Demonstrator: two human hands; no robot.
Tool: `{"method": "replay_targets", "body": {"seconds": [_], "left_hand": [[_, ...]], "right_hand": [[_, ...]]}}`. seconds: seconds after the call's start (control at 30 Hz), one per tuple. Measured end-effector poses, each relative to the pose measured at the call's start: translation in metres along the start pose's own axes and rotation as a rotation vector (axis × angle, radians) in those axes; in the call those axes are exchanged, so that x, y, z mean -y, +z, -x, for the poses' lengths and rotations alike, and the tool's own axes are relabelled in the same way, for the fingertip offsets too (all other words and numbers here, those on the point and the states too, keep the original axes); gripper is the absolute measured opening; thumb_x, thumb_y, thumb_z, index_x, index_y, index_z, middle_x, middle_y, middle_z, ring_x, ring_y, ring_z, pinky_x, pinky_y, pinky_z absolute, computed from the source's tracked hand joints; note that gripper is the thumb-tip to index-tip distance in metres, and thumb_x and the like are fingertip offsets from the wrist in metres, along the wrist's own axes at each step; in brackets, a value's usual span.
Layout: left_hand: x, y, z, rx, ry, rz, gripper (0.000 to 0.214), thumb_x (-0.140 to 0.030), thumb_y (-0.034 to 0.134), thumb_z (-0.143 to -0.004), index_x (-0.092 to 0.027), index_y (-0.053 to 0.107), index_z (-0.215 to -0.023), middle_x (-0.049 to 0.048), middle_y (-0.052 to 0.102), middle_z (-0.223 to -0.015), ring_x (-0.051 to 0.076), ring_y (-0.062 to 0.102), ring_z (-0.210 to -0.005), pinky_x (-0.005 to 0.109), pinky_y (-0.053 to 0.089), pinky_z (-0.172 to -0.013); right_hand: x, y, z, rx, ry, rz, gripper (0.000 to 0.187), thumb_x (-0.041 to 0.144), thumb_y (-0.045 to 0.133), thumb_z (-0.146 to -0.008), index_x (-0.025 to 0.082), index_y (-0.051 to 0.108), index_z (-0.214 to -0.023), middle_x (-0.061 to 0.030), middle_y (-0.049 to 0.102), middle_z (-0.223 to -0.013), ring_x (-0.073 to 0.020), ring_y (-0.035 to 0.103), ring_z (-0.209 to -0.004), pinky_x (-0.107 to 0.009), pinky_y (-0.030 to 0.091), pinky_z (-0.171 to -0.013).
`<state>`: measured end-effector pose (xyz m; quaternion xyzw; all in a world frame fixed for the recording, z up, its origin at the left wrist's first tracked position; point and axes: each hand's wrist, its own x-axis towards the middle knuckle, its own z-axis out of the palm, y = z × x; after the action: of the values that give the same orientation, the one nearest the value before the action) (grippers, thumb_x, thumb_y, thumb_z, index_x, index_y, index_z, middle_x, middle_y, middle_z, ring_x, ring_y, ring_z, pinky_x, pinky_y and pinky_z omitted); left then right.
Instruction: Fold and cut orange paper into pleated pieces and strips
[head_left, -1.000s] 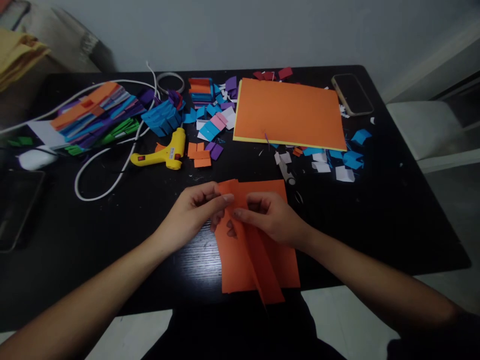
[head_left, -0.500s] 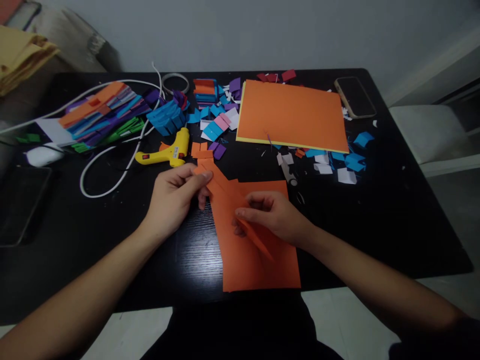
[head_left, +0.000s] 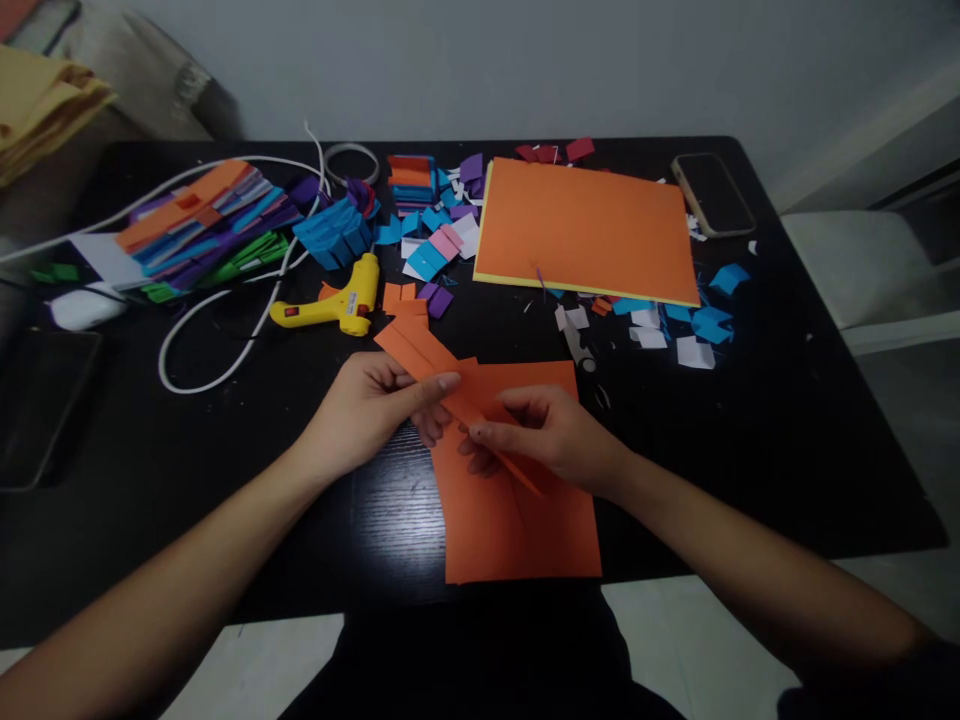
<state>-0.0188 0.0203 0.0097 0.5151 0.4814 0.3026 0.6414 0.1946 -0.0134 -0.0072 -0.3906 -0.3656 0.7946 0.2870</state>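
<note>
An orange paper strip (head_left: 420, 358) runs diagonally from upper left to lower right, held above an orange paper sheet (head_left: 517, 525) that lies at the table's near edge. My left hand (head_left: 375, 410) pinches the strip near its middle with thumb and forefinger. My right hand (head_left: 547, 435) pinches the same strip a little further right, over the sheet. Both hands are closed on the strip.
On the black table (head_left: 787, 420) lie a yellow glue gun (head_left: 334, 300) with a white cable (head_left: 217, 330), stacks of coloured folded papers (head_left: 202, 225), a large orange sheet stack (head_left: 589, 232), scattered blue and white scraps (head_left: 694, 325), a phone (head_left: 712, 195), and scissors (head_left: 577, 345).
The strip was pulled free of the sheet and swung up to the left. My left hand slid back along it toward my right hand, which stayed nearly still.
</note>
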Motion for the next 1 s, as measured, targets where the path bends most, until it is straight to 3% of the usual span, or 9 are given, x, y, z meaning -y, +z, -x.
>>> {"method": "replay_targets", "body": {"seconds": [0.33, 0.53, 0.7, 0.9, 1.0], "left_hand": [[-0.0012, -0.0045, 0.0, 0.041, 0.033, -0.061, 0.029, -0.035, 0.08, -0.085, -0.015, 0.078, -0.064, 0.0066, 0.075, -0.058, 0.014, 0.067, -0.046, 0.022, 0.057, -0.048], [0.0004, -0.0076, -0.0006, -0.018, 0.054, -0.071, 0.031, -0.038, 0.082, -0.083, -0.015, 0.076, -0.062, 0.0062, 0.074, -0.059, 0.014, 0.066, -0.046, 0.023, 0.056, -0.048], [0.0042, -0.0072, 0.0002, -0.056, 0.065, -0.022, 0.03, -0.036, 0.079, -0.086, -0.016, 0.075, -0.064, 0.0047, 0.073, -0.059, 0.014, 0.064, -0.047, 0.023, 0.054, -0.047], [0.0065, -0.0006, 0.002, 0.072, -0.014, 0.0, 0.033, -0.039, 0.081, -0.085, -0.015, 0.075, -0.063, 0.0055, 0.071, -0.055, 0.014, 0.064, -0.042, 0.022, 0.053, -0.042], [0.0047, -0.0023, 0.0015, 0.067, -0.018, -0.003, 0.03, -0.037, 0.08, -0.085, -0.014, 0.077, -0.065, 0.0071, 0.074, -0.058, 0.015, 0.067, -0.045, 0.023, 0.057, -0.045]], "right_hand": [[-0.0012, -0.001, -0.0013, -0.05, 0.017, 0.012, 0.033, 0.039, 0.094, -0.072, 0.016, 0.07, -0.069, -0.0049, 0.081, -0.08, -0.0166, 0.078, -0.069, -0.03, 0.066, -0.07], [0.0011, -0.0032, -0.0005, -0.003, 0.067, 0.031, 0.037, 0.048, 0.089, -0.078, 0.013, 0.078, -0.081, -0.0071, 0.08, -0.079, -0.0167, 0.077, -0.068, -0.031, 0.066, -0.069], [0.0017, -0.0049, -0.0004, 0.01, 0.048, 0.039, 0.04, 0.051, 0.088, -0.077, 0.013, 0.078, -0.08, -0.0058, 0.079, -0.078, -0.0151, 0.076, -0.066, -0.029, 0.065, -0.068], [0.0027, -0.0021, 0.001, -0.018, 0.015, 0.064, 0.035, 0.046, 0.092, -0.074, 0.015, 0.076, -0.075, -0.0049, 0.079, -0.076, -0.016, 0.076, -0.066, -0.03, 0.065, -0.067], [0.004, -0.0013, 0.0007, -0.003, 0.04, 0.035, 0.034, 0.045, 0.091, -0.075, 0.015, 0.077, -0.078, -0.0058, 0.08, -0.08, -0.0165, 0.077, -0.068, -0.03, 0.066, -0.068]]}}
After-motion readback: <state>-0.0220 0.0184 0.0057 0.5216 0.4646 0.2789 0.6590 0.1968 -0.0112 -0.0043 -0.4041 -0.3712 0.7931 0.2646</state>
